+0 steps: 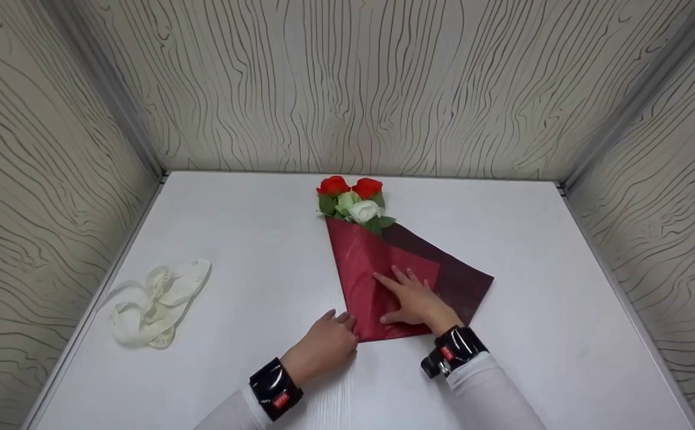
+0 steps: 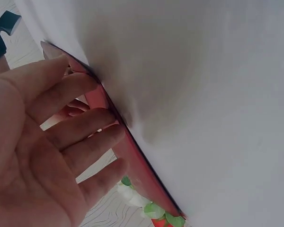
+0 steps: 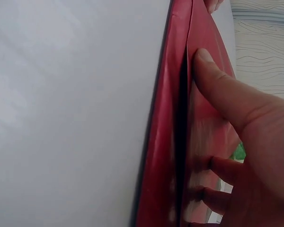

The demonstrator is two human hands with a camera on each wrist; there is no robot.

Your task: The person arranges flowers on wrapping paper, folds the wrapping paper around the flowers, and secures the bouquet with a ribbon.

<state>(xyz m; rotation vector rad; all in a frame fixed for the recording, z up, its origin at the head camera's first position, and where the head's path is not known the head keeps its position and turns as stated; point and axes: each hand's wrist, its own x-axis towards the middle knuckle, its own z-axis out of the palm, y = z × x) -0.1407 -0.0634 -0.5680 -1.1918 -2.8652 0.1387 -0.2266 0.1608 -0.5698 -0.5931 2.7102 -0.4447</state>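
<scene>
A bouquet lies on the white table, its red roses and a white flower showing above red wrapping paper. The paper's left side is folded over the stems, which are hidden. On the right, a dark maroon stretch of the sheet lies flat. My right hand rests on the folded paper with its fingers spread, and the right wrist view shows its thumb against the red surface beside a gap between layers. At the paper's lower left edge, my left hand touches the border with fairly straight fingertips.
A loose heap of cream ribbon lies at the table's left side. Wood-grain panels stand behind and on both sides of the white table. Black straps circle both wrists.
</scene>
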